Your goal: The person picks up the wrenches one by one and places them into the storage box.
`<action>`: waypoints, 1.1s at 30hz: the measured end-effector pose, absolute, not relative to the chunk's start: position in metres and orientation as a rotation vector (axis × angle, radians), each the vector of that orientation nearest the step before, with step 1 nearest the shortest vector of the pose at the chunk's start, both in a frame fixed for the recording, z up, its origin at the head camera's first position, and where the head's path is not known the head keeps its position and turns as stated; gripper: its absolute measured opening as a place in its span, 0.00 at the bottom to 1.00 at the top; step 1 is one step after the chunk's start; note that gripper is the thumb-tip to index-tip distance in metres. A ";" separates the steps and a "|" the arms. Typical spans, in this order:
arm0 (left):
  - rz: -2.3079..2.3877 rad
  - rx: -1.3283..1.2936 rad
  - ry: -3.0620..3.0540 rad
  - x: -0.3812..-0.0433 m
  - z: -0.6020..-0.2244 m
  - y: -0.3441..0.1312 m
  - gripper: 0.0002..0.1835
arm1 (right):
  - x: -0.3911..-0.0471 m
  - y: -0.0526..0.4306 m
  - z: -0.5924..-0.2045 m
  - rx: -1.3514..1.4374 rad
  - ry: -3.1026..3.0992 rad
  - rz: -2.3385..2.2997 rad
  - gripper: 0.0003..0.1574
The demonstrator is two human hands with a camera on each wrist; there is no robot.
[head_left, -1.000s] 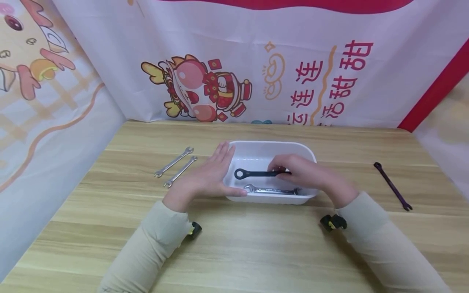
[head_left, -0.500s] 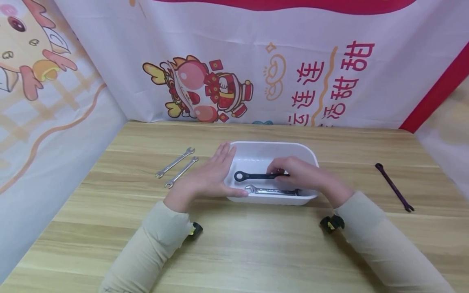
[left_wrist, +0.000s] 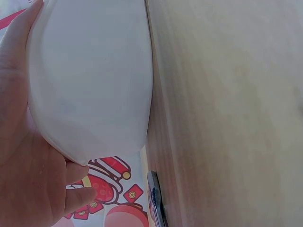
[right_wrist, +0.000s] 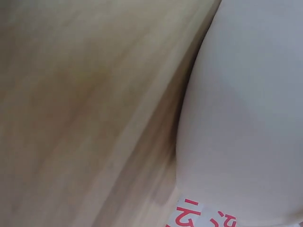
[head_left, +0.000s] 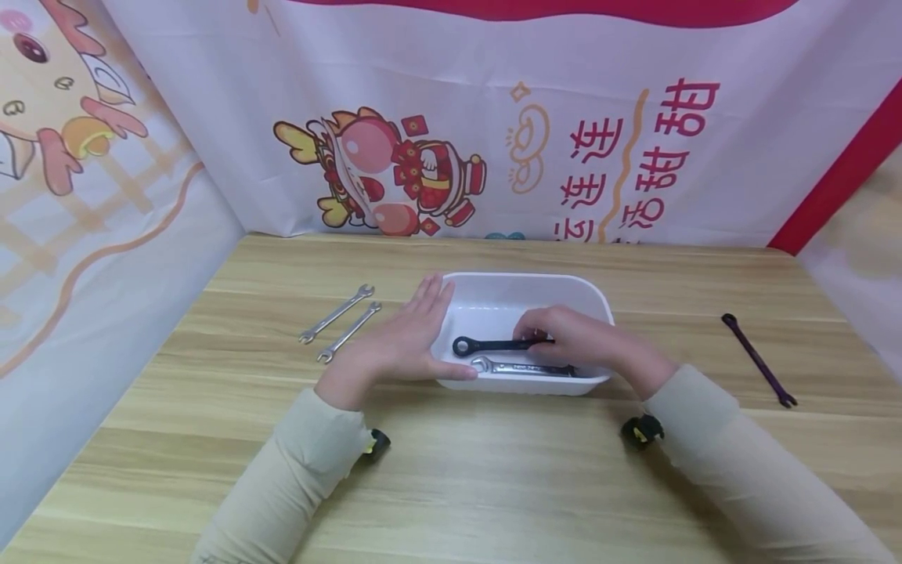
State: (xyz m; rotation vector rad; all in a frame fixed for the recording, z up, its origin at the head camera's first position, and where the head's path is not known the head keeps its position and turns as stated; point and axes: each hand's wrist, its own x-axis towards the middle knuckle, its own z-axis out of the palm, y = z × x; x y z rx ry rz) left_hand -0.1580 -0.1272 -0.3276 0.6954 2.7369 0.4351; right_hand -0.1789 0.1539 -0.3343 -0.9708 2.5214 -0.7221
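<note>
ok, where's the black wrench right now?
Head view, near centre: the black wrench is inside the white bin, right end gripped by the right hand, just beyond the silver wrench also in there.

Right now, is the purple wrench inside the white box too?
No, the purple wrench is lying on the wooden table, off to the right of the white box.

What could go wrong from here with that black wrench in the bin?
1. The right hand holds the black wrench close beside the silver wrench in the white bin; they might knock together.
2. The left hand rests on the bin's left end; uneven pressure might shift it.
3. The nearer table wrench lies close to the left wrist and may get brushed.
</note>
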 end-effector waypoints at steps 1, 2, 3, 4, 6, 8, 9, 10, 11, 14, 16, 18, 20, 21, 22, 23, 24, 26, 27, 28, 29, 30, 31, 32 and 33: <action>0.436 0.696 2.736 -0.158 -0.328 -0.127 0.73 | -0.179 0.154 -0.335 -0.970 2.519 -0.719 0.15; 0.435 0.697 2.736 -0.158 -0.328 -0.127 0.73 | -0.179 0.154 -0.335 -0.972 2.517 -0.717 0.15; 0.436 0.696 2.734 -0.158 -0.328 -0.127 0.73 | -0.179 0.154 -0.336 -0.970 2.516 -0.714 0.15; 0.438 0.695 2.733 -0.158 -0.327 -0.127 0.73 | -0.179 0.155 -0.336 -0.970 2.516 -0.711 0.15; 0.443 0.692 2.730 -0.157 -0.328 -0.127 0.72 | -0.179 0.154 -0.337 -0.966 2.515 -0.704 0.15; 0.446 0.689 2.727 -0.157 -0.328 -0.128 0.72 | -0.179 0.154 -0.337 -0.964 2.511 -0.697 0.15; 0.448 0.688 2.726 -0.157 -0.328 -0.128 0.72 | -0.179 0.154 -0.337 -0.964 2.510 -0.691 0.15; 0.451 0.686 2.725 -0.157 -0.328 -0.128 0.72 | -0.179 0.153 -0.337 -0.966 2.507 -0.685 0.15; 0.454 0.686 2.725 -0.157 -0.328 -0.128 0.72 | -0.179 0.153 -0.337 -0.969 2.504 -0.678 0.14; 0.463 0.690 2.726 -0.156 -0.328 -0.129 0.72 | -0.179 0.153 -0.338 -0.987 2.501 -0.657 0.14; 0.469 0.694 2.728 -0.156 -0.328 -0.129 0.72 | -0.179 0.152 -0.338 -0.995 2.502 -0.649 0.14; 0.466 0.691 2.728 -0.156 -0.328 -0.129 0.72 | -0.179 0.152 -0.338 -0.996 2.501 -0.643 0.14; 0.461 0.690 2.728 -0.156 -0.328 -0.129 0.72 | -0.180 0.152 -0.338 -0.989 2.500 -0.634 0.14; 0.456 0.685 2.728 -0.156 -0.328 -0.129 0.72 | -0.180 0.152 -0.338 -0.987 2.500 -0.628 0.14; 0.452 0.680 2.727 -0.156 -0.328 -0.129 0.72 | -0.180 0.152 -0.339 -0.983 2.500 -0.621 0.14; 0.452 0.683 2.726 -0.156 -0.328 -0.129 0.72 | -0.180 0.152 -0.339 -0.981 2.500 -0.613 0.14; 0.450 0.684 2.726 -0.156 -0.327 -0.128 0.72 | -0.180 0.152 -0.339 -0.978 2.500 -0.606 0.14; 0.450 0.687 2.725 -0.156 -0.327 -0.128 0.72 | -0.180 0.152 -0.339 -0.976 2.505 -0.595 0.14; 0.451 0.687 2.724 -0.156 -0.327 -0.128 0.72 | -0.180 0.152 -0.339 -0.977 2.508 -0.592 0.14; 0.449 0.688 2.725 -0.156 -0.327 -0.128 0.72 | -0.180 0.152 -0.340 -0.980 2.510 -0.591 0.14; 0.449 0.690 2.725 -0.156 -0.326 -0.128 0.72 | -0.180 0.152 -0.340 -0.980 2.512 -0.590 0.15; 0.447 0.687 2.726 -0.155 -0.326 -0.128 0.72 | -0.180 0.152 -0.340 -0.981 2.513 -0.590 0.15; 0.448 0.691 2.728 -0.156 -0.326 -0.128 0.72 | -0.180 0.152 -0.339 -0.983 2.515 -0.590 0.15; 0.449 0.690 2.730 -0.156 -0.326 -0.128 0.72 | -0.180 0.153 -0.339 -0.987 2.520 -0.586 0.15; 0.450 0.694 2.733 -0.156 -0.326 -0.127 0.72 | -0.180 0.153 -0.339 -0.991 2.524 -0.581 0.15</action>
